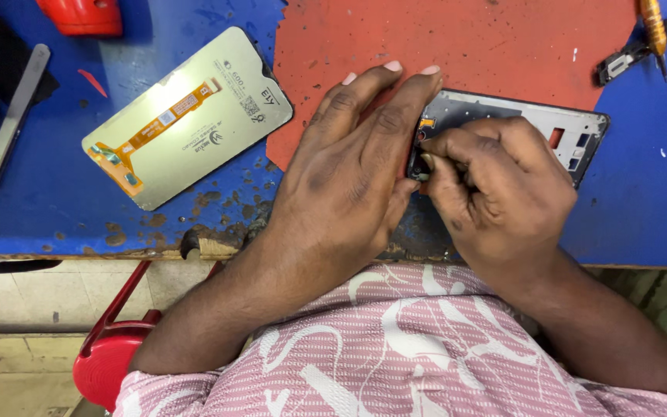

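head view: left hand (349, 166) lies flat, fingers spread and pressing down on the near end of the phone frame (573, 131), pinning it against the red mat (465, 46) on the blue table (48, 193). the left grip is loose, fingers apart, closed on nothing. right hand (496, 189) is curled over the frame's left part, thumb and forefinger pinched together on something small at the frame's edge; the part itself is hidden under the fingertips, so i cannot tell what it is. frame lies face-up on the mat, straight ahead of the body, most of its near half covered by both hands. screen panel (191, 116) lies separate, back side up with its orange flex strip showing, left of the mat and well apart from the hands. flat metal pry tool (9, 123) at far left, untouched; screwdriver (654, 27) and a small dark part (623, 62) at far right, a red object (79, 15) at the top edge. judgement: the step in hand looks like fine work on a small component or connector inside the frame, with the screen already off. the next move likely calls for a steady hold-down from the left and a small, controlled pull or seating with the pinched fingertips, without flexing the frame.
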